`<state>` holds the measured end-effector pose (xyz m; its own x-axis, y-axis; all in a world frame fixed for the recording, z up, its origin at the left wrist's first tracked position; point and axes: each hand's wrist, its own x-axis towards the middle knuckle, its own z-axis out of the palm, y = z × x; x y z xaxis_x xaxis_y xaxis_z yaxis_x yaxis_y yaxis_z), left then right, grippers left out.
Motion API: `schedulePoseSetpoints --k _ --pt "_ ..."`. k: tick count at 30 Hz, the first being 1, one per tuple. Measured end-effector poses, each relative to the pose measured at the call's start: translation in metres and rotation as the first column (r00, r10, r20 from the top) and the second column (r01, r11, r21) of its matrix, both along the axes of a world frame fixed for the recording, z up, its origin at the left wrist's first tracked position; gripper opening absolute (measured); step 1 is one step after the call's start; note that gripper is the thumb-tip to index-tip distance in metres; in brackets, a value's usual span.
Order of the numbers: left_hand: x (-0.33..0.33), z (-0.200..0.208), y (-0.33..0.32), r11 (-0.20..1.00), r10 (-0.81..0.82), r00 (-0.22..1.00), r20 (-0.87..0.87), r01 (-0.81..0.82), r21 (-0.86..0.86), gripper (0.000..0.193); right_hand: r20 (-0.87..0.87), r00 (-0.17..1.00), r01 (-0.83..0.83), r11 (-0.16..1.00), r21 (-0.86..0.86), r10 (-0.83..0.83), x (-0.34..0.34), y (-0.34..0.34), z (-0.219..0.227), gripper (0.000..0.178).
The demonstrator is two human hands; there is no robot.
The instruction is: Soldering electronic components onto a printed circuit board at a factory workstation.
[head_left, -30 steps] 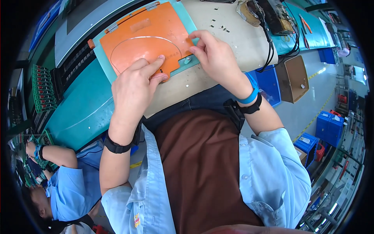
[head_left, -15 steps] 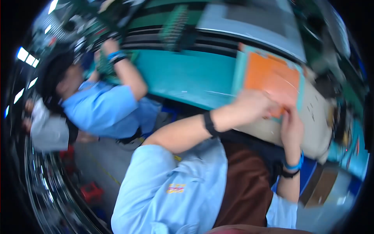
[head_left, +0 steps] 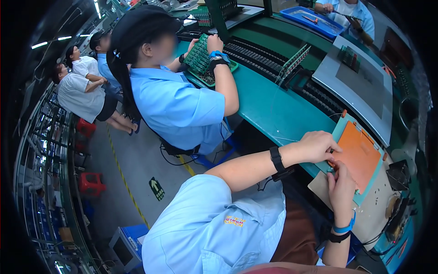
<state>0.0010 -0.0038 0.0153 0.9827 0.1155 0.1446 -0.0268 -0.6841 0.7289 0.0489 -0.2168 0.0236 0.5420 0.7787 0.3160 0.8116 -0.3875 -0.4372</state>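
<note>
Orange panel (head_left: 360, 157) in its teal frame (head_left: 340, 132) lies flat near the front edge of the green workbench (head_left: 273, 109), partly over a beige mat (head_left: 372, 219) that covers the bench's right end. The left hand (head_left: 319, 146) rests palm down on the frame's near left corner, fingers curled and pressing on it rather than wrapped around anything. The right hand (head_left: 341, 187) sits at the frame's near edge just beside the left hand, fingers bent with the tips pinched at the panel's border; whether they grip a small part cannot be told. A black wristband (head_left: 276, 159) is on the left wrist, a blue band (head_left: 344, 227) on the right. Farther along the bench's left end, a co-worker in a blue shirt (head_left: 178, 109) holds a green circuit board (head_left: 199, 57) over a green tray (head_left: 214, 78). A grey machine panel (head_left: 360, 86) stands behind the frame, toward the bench's back edge.
</note>
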Motion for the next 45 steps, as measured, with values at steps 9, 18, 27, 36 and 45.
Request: schedulePoseSetpoints --k 9,18,27,36,45 --pt "0.0 0.002 0.001 1.0 0.01 1.0 -0.012 -0.01 -0.024 0.034 0.094 0.99 0.117 0.977 -0.177 -0.102 -0.002 0.028 -0.015 0.02" --pt "-0.001 0.002 -0.001 1.0 0.022 1.0 -0.016 -0.021 0.01 0.038 0.255 0.966 -0.014 0.99 -0.141 0.05 0.001 0.021 -0.021 0.018" --pt "0.007 -0.007 -0.001 1.0 -0.011 0.996 0.091 0.011 -0.008 0.03 0.231 0.97 0.096 0.99 -0.1 -0.07 0.003 0.026 -0.035 0.02" --pt "0.014 -0.003 -0.001 0.996 -0.088 0.996 -0.013 0.088 -0.005 0.04 0.186 0.976 0.103 0.994 0.035 -0.108 0.006 0.021 -0.04 0.023" --pt "0.004 0.012 -0.008 0.963 0.068 0.993 0.095 -0.09 0.255 0.07 0.077 0.923 0.349 0.907 0.237 -0.376 0.017 -0.091 -0.022 0.041"
